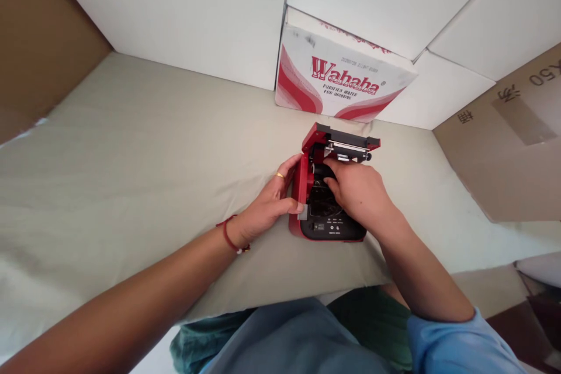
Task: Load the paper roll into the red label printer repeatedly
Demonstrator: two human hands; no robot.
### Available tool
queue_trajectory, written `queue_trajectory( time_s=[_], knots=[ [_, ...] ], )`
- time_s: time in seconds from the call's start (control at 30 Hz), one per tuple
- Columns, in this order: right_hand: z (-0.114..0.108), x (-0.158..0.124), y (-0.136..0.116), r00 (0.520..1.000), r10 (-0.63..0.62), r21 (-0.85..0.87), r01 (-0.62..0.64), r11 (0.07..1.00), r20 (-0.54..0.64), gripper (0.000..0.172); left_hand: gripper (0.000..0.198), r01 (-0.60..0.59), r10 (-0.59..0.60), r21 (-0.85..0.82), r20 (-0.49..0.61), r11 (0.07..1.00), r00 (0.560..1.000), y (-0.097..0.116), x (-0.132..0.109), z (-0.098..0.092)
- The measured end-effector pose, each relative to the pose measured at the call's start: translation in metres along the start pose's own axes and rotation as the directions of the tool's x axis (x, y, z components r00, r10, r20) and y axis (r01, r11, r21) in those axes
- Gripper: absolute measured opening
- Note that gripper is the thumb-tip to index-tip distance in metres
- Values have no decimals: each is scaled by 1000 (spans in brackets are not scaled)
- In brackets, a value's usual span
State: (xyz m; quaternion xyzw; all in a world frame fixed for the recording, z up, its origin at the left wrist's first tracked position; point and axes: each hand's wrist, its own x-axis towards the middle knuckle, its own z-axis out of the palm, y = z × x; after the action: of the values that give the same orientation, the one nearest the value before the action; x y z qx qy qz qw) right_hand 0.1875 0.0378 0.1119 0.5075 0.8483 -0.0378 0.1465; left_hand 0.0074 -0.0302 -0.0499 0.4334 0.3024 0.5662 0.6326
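Note:
On the cloth-covered table stands a small red and black machine (302,228) that looks like a label printer, its lid (348,139) raised at the back. My left hand (274,196) grips its left side, thumb at the front corner and fingers along the red wall. Inside the open body, my right hand (359,190) pinches around a black roll (322,172) with thumb and index finger. Its other fingers are curled and partly hidden. A bar with a roller (350,151) hangs under the lid. Small white markings show on the black front panel (331,229).
Behind the machine, a red and white Wahaha carton (344,73) stands against white boxes (193,17). Brown cardboard boxes flank the table at the left (39,41) and right (508,134). The beige cloth (153,146) is lightly wrinkled.

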Motion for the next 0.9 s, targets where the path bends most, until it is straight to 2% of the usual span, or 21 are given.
queue_trajectory(
  time_s=[0.1, 0.17, 0.27, 0.37, 0.43, 0.5, 0.6, 0.67, 0.73, 0.8, 0.83, 0.9],
  knots=[
    [9, 2, 12, 992, -88, 110, 97, 989, -91, 41, 112, -6, 6, -4, 1, 1000, 1000, 0, -1, -1],
    [16, -6, 23, 955, -177, 248, 236, 940, -238, 34, 111, -6, 6, 0, -2, 1000, 1000, 1, -1, -1],
    [26, -35, 38, 818, -276, 377, 497, 782, -505, 25, 111, -9, 9, 6, 3, 1000, 1000, 4, -2, -1],
    [42, -72, 45, 680, -386, 305, 666, 681, -624, 26, 109, -14, 14, 12, 4, 1000, 1000, 9, -4, 2],
    [59, -93, 45, 638, -446, 216, 694, 687, -628, 29, 106, -14, 14, 22, -1, 1000, 1000, 12, -6, 5],
    [77, -107, 43, 625, -465, 148, 682, 717, -627, 34, 102, -22, 22, 42, -5, 999, 1000, 13, -7, 6],
    [97, -114, 43, 612, -455, 114, 668, 736, -647, 37, 98, -52, 55, 116, -16, 992, 998, 12, -11, 4],
    [102, -112, 46, 600, -447, 129, 680, 722, -664, 36, 93, -112, 127, 259, -43, 959, 991, 13, -15, 4],
    [103, -108, 50, 590, -441, 149, 696, 702, -676, 34, 82, -215, 290, 493, -80, 843, 954, 20, -21, 7],
    [101, -104, 53, 577, -441, 162, 713, 682, -687, 32, 71, -307, 509, 736, -60, 604, 858, 31, -31, 19],
    [100, -103, 55, 570, -444, 163, 722, 672, -691, 32, 68, -329, 591, 823, -9, 462, 807, 38, -36, 27],
    [98, -101, 57, 558, -452, 171, 740, 651, -696, 32, 57, -444, 610, 878, 254, 180, 750, 51, -46, 47]
  ],
)
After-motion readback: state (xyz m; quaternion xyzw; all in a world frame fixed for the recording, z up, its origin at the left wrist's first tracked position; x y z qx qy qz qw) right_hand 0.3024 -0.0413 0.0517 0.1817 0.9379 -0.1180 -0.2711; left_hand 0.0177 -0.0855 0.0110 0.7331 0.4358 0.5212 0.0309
